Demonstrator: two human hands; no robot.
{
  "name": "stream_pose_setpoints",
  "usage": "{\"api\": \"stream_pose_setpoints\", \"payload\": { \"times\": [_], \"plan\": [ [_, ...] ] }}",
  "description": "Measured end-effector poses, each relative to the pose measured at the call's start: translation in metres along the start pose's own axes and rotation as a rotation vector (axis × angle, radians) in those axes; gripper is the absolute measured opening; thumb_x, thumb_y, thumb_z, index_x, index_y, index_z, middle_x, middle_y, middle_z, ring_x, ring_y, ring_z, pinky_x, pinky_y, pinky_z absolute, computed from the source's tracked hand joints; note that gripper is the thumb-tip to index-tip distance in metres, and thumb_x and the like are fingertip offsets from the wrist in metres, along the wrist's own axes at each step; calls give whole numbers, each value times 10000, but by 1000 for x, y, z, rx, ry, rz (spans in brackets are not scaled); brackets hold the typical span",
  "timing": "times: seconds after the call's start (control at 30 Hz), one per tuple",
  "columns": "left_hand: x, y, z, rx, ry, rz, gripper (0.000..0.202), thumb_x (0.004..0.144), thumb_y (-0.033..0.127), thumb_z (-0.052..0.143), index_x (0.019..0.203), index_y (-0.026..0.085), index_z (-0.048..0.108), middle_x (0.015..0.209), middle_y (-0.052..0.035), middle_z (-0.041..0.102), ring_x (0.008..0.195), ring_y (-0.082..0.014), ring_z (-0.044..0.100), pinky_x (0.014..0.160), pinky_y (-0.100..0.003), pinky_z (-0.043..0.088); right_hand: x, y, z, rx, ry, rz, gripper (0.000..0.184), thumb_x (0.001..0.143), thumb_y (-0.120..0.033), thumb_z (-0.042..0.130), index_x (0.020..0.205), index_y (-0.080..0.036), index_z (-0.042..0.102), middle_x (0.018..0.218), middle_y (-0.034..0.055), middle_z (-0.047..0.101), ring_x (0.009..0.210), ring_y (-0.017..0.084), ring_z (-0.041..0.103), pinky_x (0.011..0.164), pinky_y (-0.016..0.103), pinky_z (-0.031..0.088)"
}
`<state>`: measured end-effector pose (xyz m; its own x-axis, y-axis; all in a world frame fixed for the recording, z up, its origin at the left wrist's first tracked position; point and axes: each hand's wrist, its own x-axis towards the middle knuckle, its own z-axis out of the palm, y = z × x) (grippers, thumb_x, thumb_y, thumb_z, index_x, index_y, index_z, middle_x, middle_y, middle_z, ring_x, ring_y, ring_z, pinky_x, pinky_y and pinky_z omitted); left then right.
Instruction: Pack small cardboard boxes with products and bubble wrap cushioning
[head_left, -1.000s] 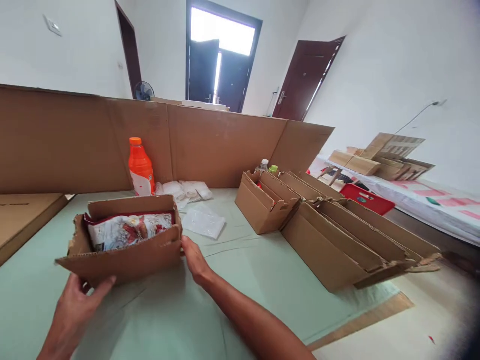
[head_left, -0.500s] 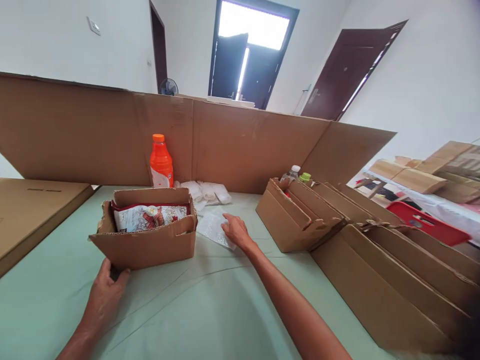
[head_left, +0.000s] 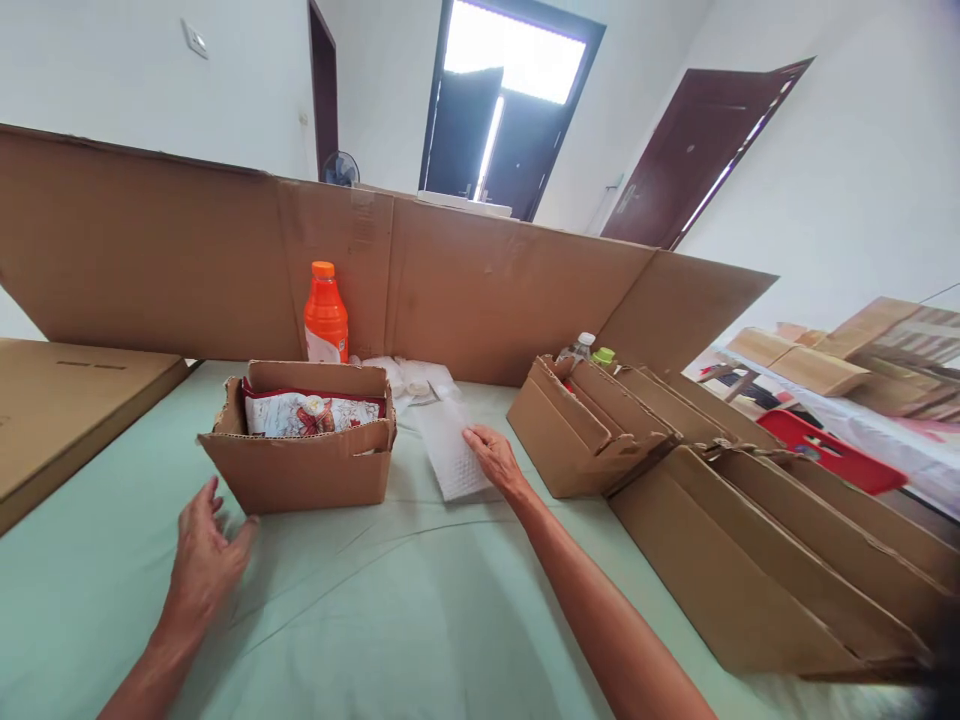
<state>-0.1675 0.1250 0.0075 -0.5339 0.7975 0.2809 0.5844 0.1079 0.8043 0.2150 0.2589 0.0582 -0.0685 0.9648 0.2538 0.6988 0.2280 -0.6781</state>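
Observation:
A sheet of bubble wrap [head_left: 450, 450] hangs tilted from my right hand [head_left: 495, 460], whose fingers pinch its right edge. My left hand [head_left: 206, 550] is open, its fingers apart, just off the near left corner of a small open cardboard box [head_left: 300, 475]. Inside that box stands a white and red printed packet [head_left: 307, 413]; whatever lies deeper is hidden. More crumpled bubble wrap [head_left: 420, 380] lies behind, near the cardboard screen. An orange bottle [head_left: 325, 315] stands upright behind the box.
Several open cardboard boxes [head_left: 735, 560] line the right side. One smaller box [head_left: 577, 440] there has bottle tops showing behind its rim. A flat carton [head_left: 82, 420] lies at the left, and a tall cardboard screen [head_left: 510, 290] runs along the back of the green-covered table [head_left: 420, 610].
My right hand has lifted the bubble wrap sheet off the table and tilted it up. My left hand has come away from the box's corner and opened wider.

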Motion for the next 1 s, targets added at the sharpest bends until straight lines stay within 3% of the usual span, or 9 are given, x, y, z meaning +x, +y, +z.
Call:
{"api": "stream_pose_setpoints", "payload": {
  "times": [0.1,0.17,0.23,0.33,0.47,0.57,0.67,0.83,1.0],
  "plan": [
    [-44,25,-15,-23,77,43,768,829,511,532,1527,326,271,1473,-93,457,1307,-383,490,938,-565,554,-28,-13,1,101,79,-46,484,938,-516,397,916,-168,733,880,65,713,848,232,644,775,320,500],
    [-78,43,-14,-107,1,136,602,869,471,513,1452,408,377,1399,-39,531,1261,-337,542,998,-546,532,-55,-26,8,157,107,-75,489,957,-528,399,984,-175,736,946,75,720,901,233,643,819,327,507],
    [-102,59,0,-174,-170,201,540,859,416,553,1388,340,471,1367,-49,575,1236,-307,580,1052,-525,498,-87,-38,17,222,119,-110,444,977,-504,426,1065,-200,737,1083,85,720,1011,238,642,910,346,503],
    [-116,76,29,-278,-353,134,590,845,372,594,1399,208,472,1339,-112,615,1188,-268,622,993,-441,530,-136,-47,26,292,40,-171,353,977,-460,503,1183,-272,720,1292,76,668,1196,242,605,1047,391,459],
    [-118,84,48,-391,-484,128,300,899,346,530,1113,187,667,1003,-68,722,954,-201,674,853,-331,541,-173,-34,17,378,-143,-179,493,958,-585,475,1330,-304,635,1443,78,571,1366,271,492,1140,460,385],
    [-126,83,40,-398,-498,160,216,895,318,516,886,199,697,838,-35,687,821,-177,647,772,-295,524,-169,-18,6,463,-151,-29,652,926,-656,463,1444,-264,515,1490,116,519,1370,293,486,1098,480,425],
    [-139,79,25,-417,-536,228,193,875,237,515,900,208,705,863,-44,701,832,-183,661,758,-297,531,-149,-13,8,468,-210,88,766,825,-629,617,1449,-207,480,1372,147,612,1213,289,613,962,427,525],
    [-163,70,4,-396,-659,586,406,617,35,487,934,226,654,1052,-69,731,1061,-244,660,924,-407,526,-107,-21,33,271,-192,112,499,852,-466,559,1229,-145,626,952,72,725,846,225,671,741,339,543],
    [-175,70,-2,-263,-825,703,418,619,5,447,931,225,618,942,-60,737,986,-240,673,949,-444,487,-82,-17,33,54,-24,168,546,734,-240,654,1264,-117,605,1196,169,671,1141,335,565,1041,521,377]
  ]
}}
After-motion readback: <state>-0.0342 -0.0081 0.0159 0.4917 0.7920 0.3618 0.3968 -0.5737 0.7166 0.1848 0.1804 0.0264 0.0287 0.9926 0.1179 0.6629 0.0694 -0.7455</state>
